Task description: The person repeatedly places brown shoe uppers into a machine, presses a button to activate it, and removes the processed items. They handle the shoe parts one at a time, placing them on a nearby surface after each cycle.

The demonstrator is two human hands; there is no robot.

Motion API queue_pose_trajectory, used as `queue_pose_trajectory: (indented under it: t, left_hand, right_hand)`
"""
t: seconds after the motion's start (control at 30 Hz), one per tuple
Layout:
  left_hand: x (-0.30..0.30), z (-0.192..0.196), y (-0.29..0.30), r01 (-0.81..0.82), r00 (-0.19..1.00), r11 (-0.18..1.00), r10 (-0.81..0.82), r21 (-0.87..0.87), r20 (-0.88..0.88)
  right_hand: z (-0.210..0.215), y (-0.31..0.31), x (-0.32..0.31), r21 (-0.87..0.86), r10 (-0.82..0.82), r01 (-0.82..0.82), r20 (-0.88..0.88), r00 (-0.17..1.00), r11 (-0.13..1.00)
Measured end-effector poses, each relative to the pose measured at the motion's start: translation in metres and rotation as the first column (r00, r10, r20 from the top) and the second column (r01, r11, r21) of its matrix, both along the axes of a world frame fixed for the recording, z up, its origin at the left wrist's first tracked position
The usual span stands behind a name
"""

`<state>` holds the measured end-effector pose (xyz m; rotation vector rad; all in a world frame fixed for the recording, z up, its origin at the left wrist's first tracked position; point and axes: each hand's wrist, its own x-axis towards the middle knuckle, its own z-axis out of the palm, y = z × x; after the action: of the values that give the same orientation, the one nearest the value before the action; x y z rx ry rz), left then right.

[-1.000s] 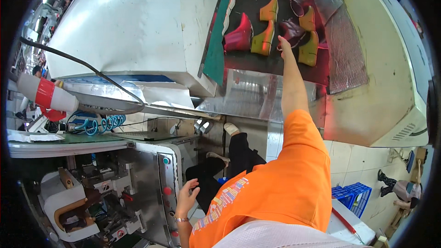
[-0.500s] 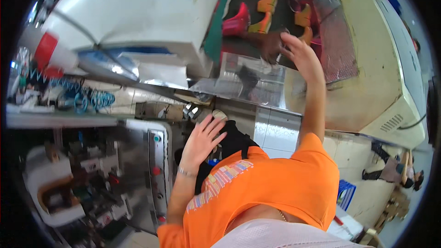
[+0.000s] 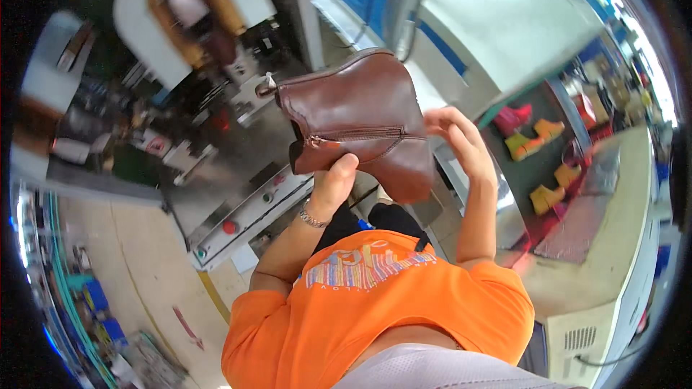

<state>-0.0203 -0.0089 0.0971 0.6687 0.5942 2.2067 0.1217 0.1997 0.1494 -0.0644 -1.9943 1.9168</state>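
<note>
A brown leather ankle boot [image 3: 353, 112] with a side zip is held up in front of me, over the gap between the machines. My left hand [image 3: 334, 184] grips its lower edge, thumb on the near face and the other fingers hidden behind. Beside the boot's right edge is my right hand [image 3: 465, 148], its fingers bent and apart. The fingertips reach the leather edge; whether they press on it cannot be seen.
At left stands a dark machine with a control panel [image 3: 249, 212] and a white, tan-lined rounded part [image 3: 194, 11]. To the right, a belt [image 3: 533, 112] carries yellow boots [image 3: 548, 198] and a pink boot [image 3: 513, 119], beside a cream machine housing [image 3: 609, 245].
The brown boot has come off the belt, where my right hand was reaching, and is now in my left hand. My view has turned left, toward the dark machine.
</note>
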Motion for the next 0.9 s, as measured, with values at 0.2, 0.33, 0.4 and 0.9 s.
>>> queue_pose_trajectory:
  t: [0.2,0.33,0.4,0.9]
  left_hand:
    - [-0.041,0.053,-0.089,-0.562,0.631,0.792,0.225,-0.238,-0.743]
    - [-0.072,0.066,-0.133,-0.750,0.272,0.657,0.203,-0.075,-0.941]
    - [-0.082,0.072,-0.163,-0.781,0.192,0.612,0.044,-0.125,-0.981]
    - [-0.160,0.133,-0.261,-0.320,0.657,0.643,-0.379,-0.696,-0.652]
  right_hand:
    - [0.024,-0.064,-0.162,-0.613,0.626,-0.569,-0.150,0.765,0.548]
    - [0.045,-0.095,-0.225,-0.706,0.813,-0.566,0.024,0.582,0.426]
    - [0.061,-0.115,-0.241,-0.622,0.853,-0.642,0.084,0.515,0.448]
    - [0.105,-0.251,-0.263,-0.051,0.832,-0.951,0.500,0.241,0.306]
